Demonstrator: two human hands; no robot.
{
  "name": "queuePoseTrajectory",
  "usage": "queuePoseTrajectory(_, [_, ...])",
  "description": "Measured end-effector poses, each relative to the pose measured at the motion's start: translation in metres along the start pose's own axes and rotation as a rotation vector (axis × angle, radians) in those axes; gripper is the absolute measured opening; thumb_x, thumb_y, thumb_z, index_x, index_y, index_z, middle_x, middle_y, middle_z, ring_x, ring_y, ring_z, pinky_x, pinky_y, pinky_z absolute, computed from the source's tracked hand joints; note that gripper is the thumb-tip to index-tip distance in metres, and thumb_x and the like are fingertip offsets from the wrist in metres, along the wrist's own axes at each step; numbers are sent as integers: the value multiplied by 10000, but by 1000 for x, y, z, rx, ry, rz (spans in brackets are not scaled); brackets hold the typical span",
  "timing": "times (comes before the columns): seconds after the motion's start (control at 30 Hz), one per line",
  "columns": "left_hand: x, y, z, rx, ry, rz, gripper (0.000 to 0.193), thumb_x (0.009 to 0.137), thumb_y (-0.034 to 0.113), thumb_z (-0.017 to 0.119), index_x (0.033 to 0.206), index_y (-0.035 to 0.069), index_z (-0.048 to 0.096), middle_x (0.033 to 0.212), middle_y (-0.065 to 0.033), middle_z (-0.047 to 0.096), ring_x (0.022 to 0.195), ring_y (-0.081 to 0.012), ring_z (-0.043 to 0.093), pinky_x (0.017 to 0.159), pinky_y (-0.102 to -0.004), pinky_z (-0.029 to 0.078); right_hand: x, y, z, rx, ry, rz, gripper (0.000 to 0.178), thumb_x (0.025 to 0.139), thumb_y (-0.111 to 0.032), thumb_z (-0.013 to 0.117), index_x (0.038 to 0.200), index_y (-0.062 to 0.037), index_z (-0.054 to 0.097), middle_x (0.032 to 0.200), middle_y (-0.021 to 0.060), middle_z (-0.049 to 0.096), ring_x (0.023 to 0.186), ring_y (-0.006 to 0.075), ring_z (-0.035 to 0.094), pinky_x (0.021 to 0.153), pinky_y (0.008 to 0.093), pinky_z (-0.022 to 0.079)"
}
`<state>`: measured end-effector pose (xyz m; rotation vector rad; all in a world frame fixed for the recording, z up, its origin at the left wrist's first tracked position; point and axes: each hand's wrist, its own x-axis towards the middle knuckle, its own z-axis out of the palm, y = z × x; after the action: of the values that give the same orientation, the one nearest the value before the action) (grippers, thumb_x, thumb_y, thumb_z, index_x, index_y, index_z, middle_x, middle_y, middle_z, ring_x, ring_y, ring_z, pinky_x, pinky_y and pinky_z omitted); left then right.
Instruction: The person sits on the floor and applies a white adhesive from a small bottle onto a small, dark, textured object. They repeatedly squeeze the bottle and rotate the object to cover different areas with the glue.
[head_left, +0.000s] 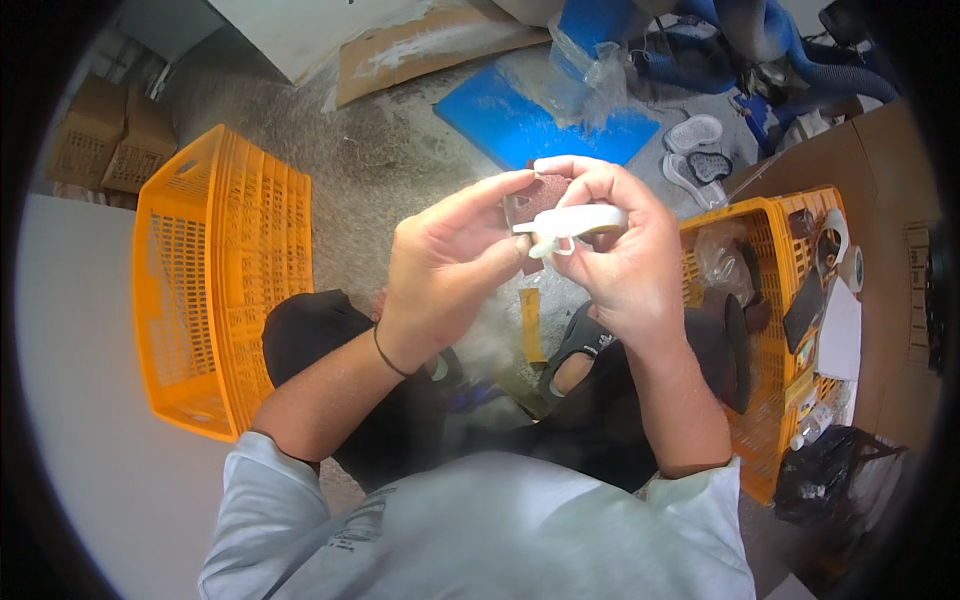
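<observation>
- White plastic strap piece (572, 221) lay roughly level, long axis running left-right, pinched in right hand (620, 255) fingers.
- Left hand (445, 270) fingers pressed a rough brownish sanding sheet (535, 197) just behind it.
- Orange slotted crates (225, 270) sat either side.

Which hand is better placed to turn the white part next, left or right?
Probably the right hand: its fingers already wrap the white part. The left hand only pinches the dark reddish piece behind it.

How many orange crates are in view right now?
2. One orange crate stands at the person's left, seemingly empty; the other orange crate is at their right, holding bags and dark pieces. More may lie out of view.
</observation>
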<state>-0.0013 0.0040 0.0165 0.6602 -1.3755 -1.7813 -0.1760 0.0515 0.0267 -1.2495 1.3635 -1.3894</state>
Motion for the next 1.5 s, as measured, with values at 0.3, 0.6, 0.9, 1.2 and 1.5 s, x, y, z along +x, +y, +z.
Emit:
queuePoseTrajectory(0.3, [10, -2, -7, -179, -5, -143, 513, 910, -3, 628, 1402, -99, 517, 1224, -200, 682, 1085, -226, 694, 966, -360, 573, 4, -4, -10, 136, 6, 154, 197, 821, 16, 782, 927, -25, 620, 1186, 128, 674, 976, 151, 658, 832, 295, 567])
queuePoseTrajectory(0.6, [20, -5, -16, -365, 28, -303, 518, 900, 28, 637, 1368, -149, 506, 1236, -253, 646, 1068, -293, 699, 957, -391, 592, 5, -1, -9, -19, 25, 169, 178, 838, 28, 758, 951, -32, 634, 1109, 101, 693, 949, 127, 654, 808, 278, 559])
queuePoseTrajectory(0.9, [20, -5, -20, -375, 64, -399, 475, 942, 3, 553, 1390, -133, 473, 1215, -225, 651, 1017, -266, 716, 906, -368, 633, 8, 1, -7, -129, 30, 114, 158, 861, -4, 750, 971, -17, 637, 942, 55, 697, 853, 103, 661, 797, 259, 555])
queuePoseTrajectory(1.2, [9, 13, -8, 31, -14, -97, 591, 893, 85, 757, 1424, -37, 526, 1099, -109, 681, 846, -98, 664, 684, -229, 543, 7, -3, -16, 643, 84, 356, 201, 913, -82, 753, 1054, -7, 632, 969, 74, 688, 818, 142, 685, 687, 267, 559])
queuePoseTrajectory(1.5, [14, -15, -8, 24, 24, 107, 541, 837, 46, 804, 1325, -34, 586, 1142, -67, 652, 934, -110, 639, 773, -256, 546, -4, 1, -6, 987, -49, 425, 310, 1044, -166, 589, 1262, 54, 561, 1146, 163, 679, 977, 265, 729, 832, 406, 654])
